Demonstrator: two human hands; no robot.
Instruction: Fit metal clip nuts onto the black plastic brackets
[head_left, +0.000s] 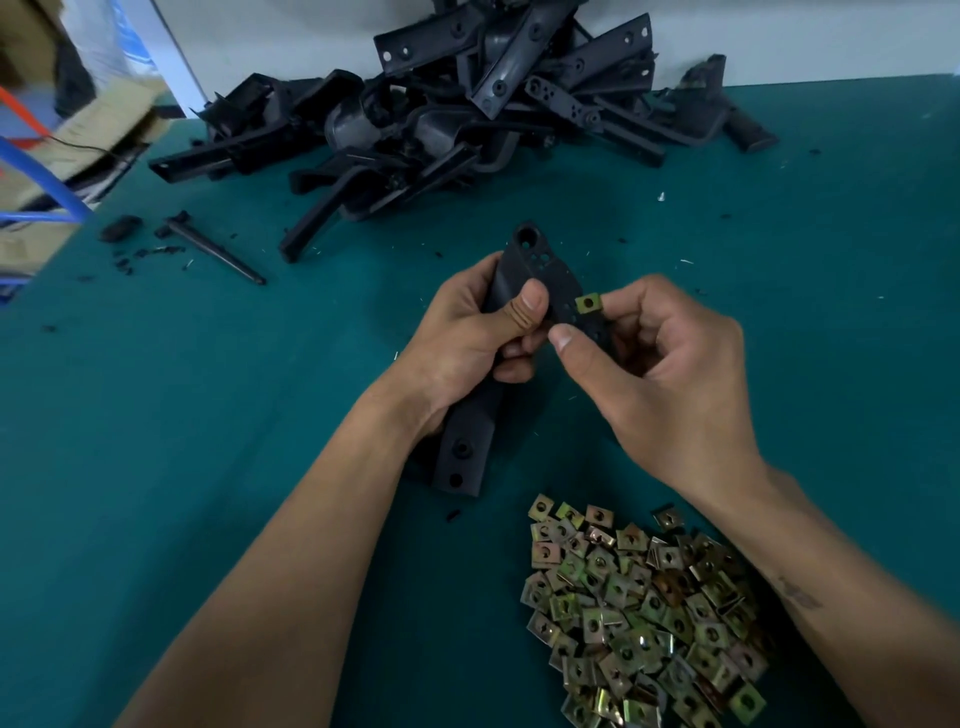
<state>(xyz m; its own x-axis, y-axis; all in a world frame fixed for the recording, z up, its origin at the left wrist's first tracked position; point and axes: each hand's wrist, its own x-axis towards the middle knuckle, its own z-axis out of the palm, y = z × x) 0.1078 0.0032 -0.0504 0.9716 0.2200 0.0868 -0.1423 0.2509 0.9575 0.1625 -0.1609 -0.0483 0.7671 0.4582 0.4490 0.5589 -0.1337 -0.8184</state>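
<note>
Between both hands: clip nut (588, 303) meeting bracket edge.
Left hand (470, 332) wraps the stiff black bracket (519, 291) mid-length, thumb on top. Right hand (665, 364) pinches the small, light, probably springy nut by its edges. Spare clip nuts (644, 613) lie heaped near the right forearm.

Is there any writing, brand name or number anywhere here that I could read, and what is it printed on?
None can be read.
Black plastic bracket in the left hand: holes only, no lettering visible.
Clip nut pinched by the right hand: no marking visible.
Cardboard at the upper left: too blurred to tell.
</note>
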